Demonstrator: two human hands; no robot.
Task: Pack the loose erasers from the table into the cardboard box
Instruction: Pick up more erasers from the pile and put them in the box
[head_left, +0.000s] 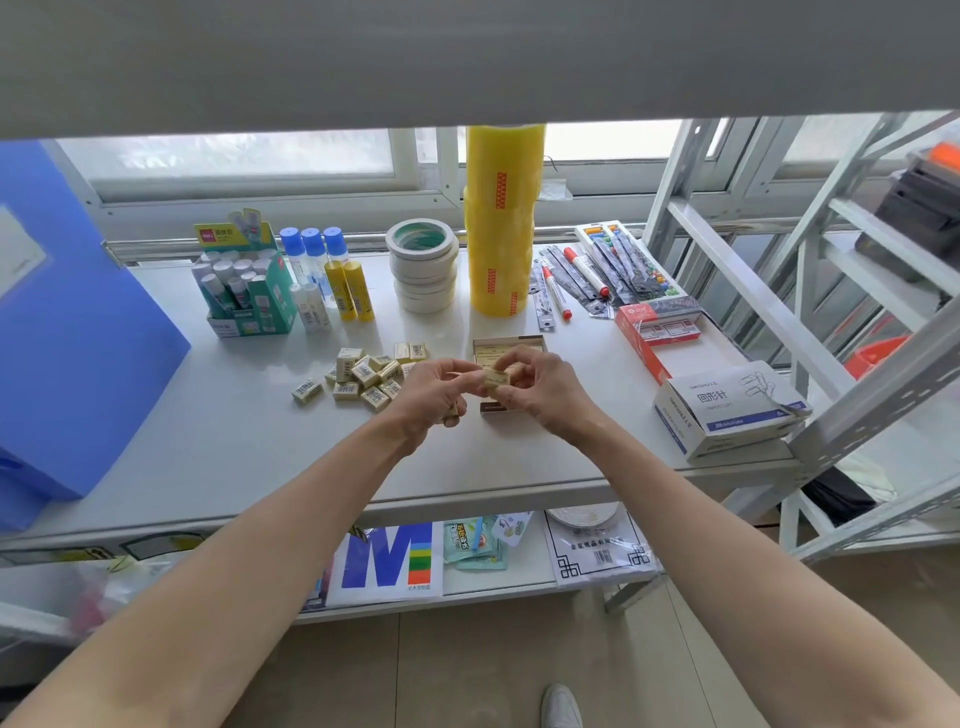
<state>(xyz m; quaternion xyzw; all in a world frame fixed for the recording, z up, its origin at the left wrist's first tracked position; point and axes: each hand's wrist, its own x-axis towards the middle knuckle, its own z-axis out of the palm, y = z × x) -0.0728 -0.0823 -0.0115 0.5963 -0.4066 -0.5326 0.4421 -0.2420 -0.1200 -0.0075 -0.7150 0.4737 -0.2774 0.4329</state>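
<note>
Both hands pinch one eraser above the cardboard box

The left hand (431, 389) and right hand (540, 387) together hold an eraser (497, 377) over the open cardboard box (506, 347) mid-table (234, 447). A loose eraser pile (363, 376) lies just left. Farther off stand three blue-capped bottles (313, 254), two yellow glue sticks (349, 288), stacked tape rolls (423, 270); a paper-clip box (727, 408) marked "回形针" sits right.

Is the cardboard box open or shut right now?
Open. The cardboard box shows its top rim and inside behind both hands, with packed erasers visible there. How full it is, cannot tell; the hands cover most of it.
</note>
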